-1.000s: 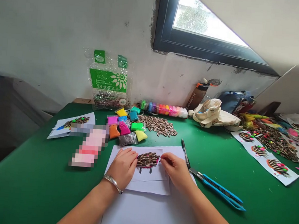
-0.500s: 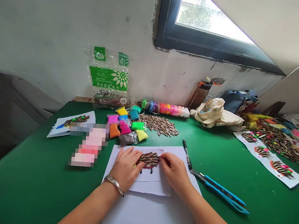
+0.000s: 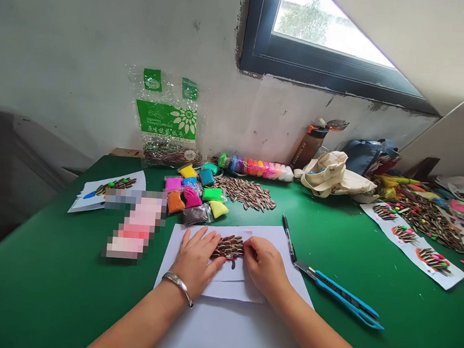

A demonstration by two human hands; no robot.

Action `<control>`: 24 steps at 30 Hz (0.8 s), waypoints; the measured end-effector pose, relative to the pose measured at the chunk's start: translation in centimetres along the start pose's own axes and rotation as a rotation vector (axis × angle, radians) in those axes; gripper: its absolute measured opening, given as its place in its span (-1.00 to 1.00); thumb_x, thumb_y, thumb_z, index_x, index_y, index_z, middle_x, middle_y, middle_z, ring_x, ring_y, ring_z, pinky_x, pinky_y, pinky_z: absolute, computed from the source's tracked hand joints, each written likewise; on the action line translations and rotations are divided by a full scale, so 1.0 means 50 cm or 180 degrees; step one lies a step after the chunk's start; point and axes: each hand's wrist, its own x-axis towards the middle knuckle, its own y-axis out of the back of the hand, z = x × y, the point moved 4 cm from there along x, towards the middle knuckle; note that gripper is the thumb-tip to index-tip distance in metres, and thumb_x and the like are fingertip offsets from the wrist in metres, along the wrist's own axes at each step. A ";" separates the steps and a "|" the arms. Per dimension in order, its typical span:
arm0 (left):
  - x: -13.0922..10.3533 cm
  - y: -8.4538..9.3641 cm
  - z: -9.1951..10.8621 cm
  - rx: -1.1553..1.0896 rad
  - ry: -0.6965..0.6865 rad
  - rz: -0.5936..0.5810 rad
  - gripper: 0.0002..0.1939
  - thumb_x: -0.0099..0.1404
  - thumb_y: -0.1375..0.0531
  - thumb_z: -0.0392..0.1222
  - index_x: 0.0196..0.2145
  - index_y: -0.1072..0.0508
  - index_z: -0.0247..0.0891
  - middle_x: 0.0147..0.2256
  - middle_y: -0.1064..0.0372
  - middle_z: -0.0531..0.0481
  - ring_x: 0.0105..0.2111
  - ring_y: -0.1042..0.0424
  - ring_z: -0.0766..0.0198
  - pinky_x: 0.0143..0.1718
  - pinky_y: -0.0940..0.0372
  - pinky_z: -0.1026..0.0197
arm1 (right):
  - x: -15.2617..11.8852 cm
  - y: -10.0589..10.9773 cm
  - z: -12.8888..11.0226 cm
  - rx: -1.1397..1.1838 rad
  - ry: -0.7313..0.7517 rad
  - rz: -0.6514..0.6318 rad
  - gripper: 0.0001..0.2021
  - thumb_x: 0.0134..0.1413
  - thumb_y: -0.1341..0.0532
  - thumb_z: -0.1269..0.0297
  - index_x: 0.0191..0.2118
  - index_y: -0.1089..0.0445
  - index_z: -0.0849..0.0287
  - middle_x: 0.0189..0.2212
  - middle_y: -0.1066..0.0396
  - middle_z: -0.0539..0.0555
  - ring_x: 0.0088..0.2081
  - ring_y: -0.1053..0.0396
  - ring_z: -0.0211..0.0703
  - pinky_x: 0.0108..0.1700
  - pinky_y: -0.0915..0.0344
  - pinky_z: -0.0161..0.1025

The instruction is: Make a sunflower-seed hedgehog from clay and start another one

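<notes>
My left hand (image 3: pixel 196 259), with a silver bangle at the wrist, lies spread flat on a small white sheet (image 3: pixel 230 289). Its fingers rest beside the left edge of a cluster of striped seeds (image 3: pixel 229 248) fixed in overlapping rows. A small dark painted mark shows below the cluster. At the cluster's right edge, my right hand (image 3: pixel 265 262) has its fingers pinched together; whatever they hold is hidden. Under the small sheet lie larger white sheets (image 3: pixel 225 330).
Clay packets (image 3: pixel 192 198) and loose seeds (image 3: pixel 246 193) lie behind the sheets. To the right are a black pen (image 3: pixel 289 237) and a blue cutter (image 3: pixel 346 298). Seed-decorated cards (image 3: pixel 432 262) lie far right; a seed bag (image 3: pixel 167 127) stands against the wall.
My right hand has shifted slightly left along the right edge of the seed cluster, its fingers more curled. My left hand stays spread on the sheet. The view has shifted a little.
</notes>
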 end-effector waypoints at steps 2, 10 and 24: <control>-0.001 0.000 -0.001 0.0008 -0.0028 0.0052 -0.59 0.24 -0.15 -0.13 0.05 -0.34 -0.22 0.04 -0.34 -0.14 0.13 -0.16 -0.04 0.14 0.07 -0.28 | 0.001 0.005 0.006 0.0205 -0.0001 -0.0001 -0.82 0.13 -0.03 0.36 -0.36 -0.37 0.17 -0.43 -0.40 0.05 -0.35 -0.30 -0.18 -0.30 -0.16 -0.30; -0.001 0.002 0.000 0.0040 -0.0001 -0.0038 -0.59 0.27 -0.10 -0.13 0.06 -0.31 -0.25 0.06 -0.32 -0.14 0.14 -0.15 -0.04 0.14 0.07 -0.28 | -0.003 0.023 0.031 0.0303 -0.0040 0.0082 -0.80 0.17 -0.03 0.32 -0.38 -0.37 0.17 -0.42 -0.38 0.04 -0.35 -0.30 -0.19 -0.28 -0.16 -0.30; -0.001 -0.002 0.002 0.0095 -0.0014 0.0043 -0.57 0.29 -0.08 -0.07 0.09 -0.29 -0.23 0.06 -0.32 -0.13 0.13 -0.16 -0.04 0.15 0.06 -0.25 | -0.002 0.012 0.016 -0.0095 0.0009 0.0154 -0.77 0.19 0.00 0.32 -0.31 -0.41 0.16 -0.41 -0.38 0.07 -0.33 -0.32 -0.17 -0.24 -0.17 -0.29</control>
